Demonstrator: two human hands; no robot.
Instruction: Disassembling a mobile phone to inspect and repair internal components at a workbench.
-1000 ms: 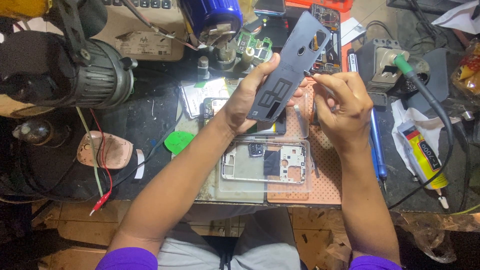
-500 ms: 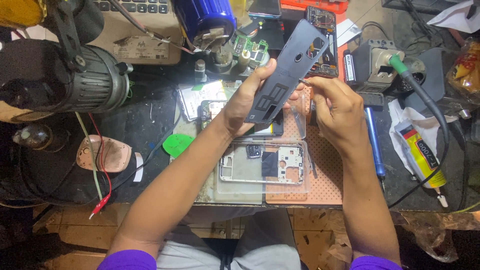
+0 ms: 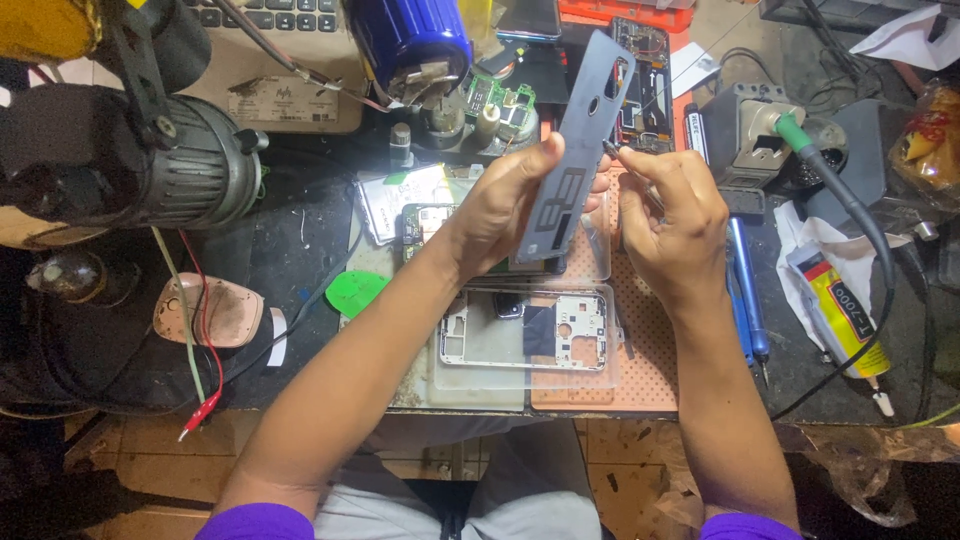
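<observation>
My left hand [image 3: 505,205] grips a dark grey phone back cover [image 3: 580,140] and holds it upright over the bench, inner side towards me. My right hand [image 3: 665,225] is closed on a thin metal tool [image 3: 612,150] whose tip touches the cover's right edge. Below both hands a silver phone middle frame [image 3: 525,330] lies flat on a clear tray. Part of a phone body with a circuit board [image 3: 425,225] shows under my left wrist.
An orange work mat [image 3: 650,360] lies under the frame. A blue screwdriver [image 3: 748,300] and a glue tube [image 3: 840,310] lie at right beside a soldering iron stand [image 3: 755,130]. A microscope [image 3: 150,160] stands at left, a green pick [image 3: 355,292] nearby, a keyboard [image 3: 270,15] at the back.
The cover has tipped more upright in my left hand. My right hand has closed in until the tool tip meets its edge.
</observation>
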